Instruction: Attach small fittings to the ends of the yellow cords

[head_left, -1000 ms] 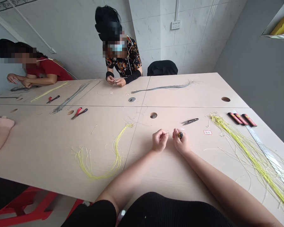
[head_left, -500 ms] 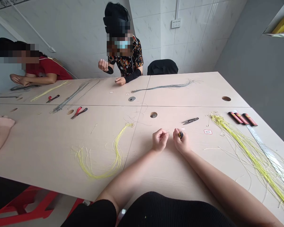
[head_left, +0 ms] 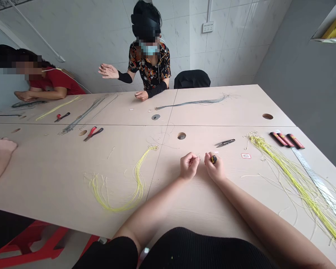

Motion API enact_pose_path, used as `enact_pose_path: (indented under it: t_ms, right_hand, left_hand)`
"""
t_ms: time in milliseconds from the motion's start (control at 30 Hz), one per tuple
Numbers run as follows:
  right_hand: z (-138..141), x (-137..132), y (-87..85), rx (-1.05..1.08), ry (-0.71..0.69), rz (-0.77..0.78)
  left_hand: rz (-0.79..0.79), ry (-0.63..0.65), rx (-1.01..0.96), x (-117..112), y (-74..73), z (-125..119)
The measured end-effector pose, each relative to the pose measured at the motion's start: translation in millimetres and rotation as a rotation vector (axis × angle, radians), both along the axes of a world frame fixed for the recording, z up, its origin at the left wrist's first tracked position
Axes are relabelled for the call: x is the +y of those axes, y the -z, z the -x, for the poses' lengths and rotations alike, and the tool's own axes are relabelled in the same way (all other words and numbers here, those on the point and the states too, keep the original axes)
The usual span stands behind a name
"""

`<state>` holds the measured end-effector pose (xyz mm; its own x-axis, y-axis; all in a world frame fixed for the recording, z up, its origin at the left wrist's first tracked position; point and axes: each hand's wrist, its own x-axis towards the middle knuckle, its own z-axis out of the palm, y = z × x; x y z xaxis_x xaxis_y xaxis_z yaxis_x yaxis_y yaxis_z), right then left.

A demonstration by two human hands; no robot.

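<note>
My left hand is closed in a pinch on a small, thin hook that sticks out at the fingertips. Just to its right, my right hand is wrapped round a black-and-yellow tool; only its rounded end shows, so its kind is hidden. A narrow gap lies between the two hands, which rest low over the table. Beyond them are small thread snips. To the left lies a bundle of yellow lines with small hooks at its upper end.
A larger yellow line bundle lies at right, beside a metal ruler and several red-and-black cylinders. Red-handled pliers and a cable hole are farther left. Two people sit across the table; another person's arm enters at left.
My hands have barely moved. The person across in the patterned shirt has swung a raised hand outward to the left and opened it, and sits more upright.
</note>
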<state>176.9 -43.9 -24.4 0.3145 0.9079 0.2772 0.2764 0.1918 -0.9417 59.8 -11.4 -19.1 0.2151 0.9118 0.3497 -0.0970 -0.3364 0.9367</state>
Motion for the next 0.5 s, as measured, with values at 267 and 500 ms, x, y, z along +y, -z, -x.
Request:
enact_pose_path:
  t_ms: [267, 500]
  right_hand:
    - [-0.1, 0.1, -3.9, 0.021, -0.029, -0.017]
    - [0.0, -0.7, -7.9, 0.037, -0.057, -0.016]
  left_hand:
    - [-0.002, 0.002, -0.007, 0.4, -2.2, -0.6]
    - [0.003, -0.01, 0.002, 0.3, -3.1, -0.5]
